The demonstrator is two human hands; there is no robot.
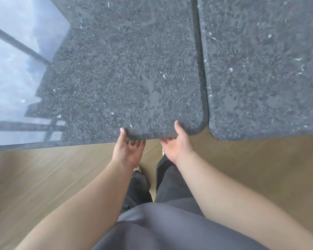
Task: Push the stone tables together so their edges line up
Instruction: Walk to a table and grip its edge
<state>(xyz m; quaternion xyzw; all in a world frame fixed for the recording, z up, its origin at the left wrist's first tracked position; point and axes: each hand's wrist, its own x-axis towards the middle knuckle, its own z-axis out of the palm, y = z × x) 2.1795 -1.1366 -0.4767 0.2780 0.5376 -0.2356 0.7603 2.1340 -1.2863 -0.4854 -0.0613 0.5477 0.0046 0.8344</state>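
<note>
Grey cloth of a shirt (pixel 170 230) fills the bottom of the view, with two bare forearms reaching forward over dark trousers (pixel 168 183) and a floor (pixel 43 177) of pale wood-look planks. Two hands hold the near edge of one stone table. The left hand (pixel 127 150) has its thumb laid on the top surface and its fingers curled under the edge. The right hand (pixel 176 143) grips the same way just beside it, thumb on top, fingers tucked beneath, close to the rounded corner.

Two tables stand side by side. Both tops are dark grey speckled stone, flecked with lighter chips, with rounded corners and a thick dark rim. The left table (pixel 125 69) is the one being gripped; its far left part shines with a pale reflection of window bars. The right table (pixel 264 69) sits just beside it, a narrow dark gap running between them. Its near edge lies slightly nearer the person than the left table's, so the fronts are not level.
</note>
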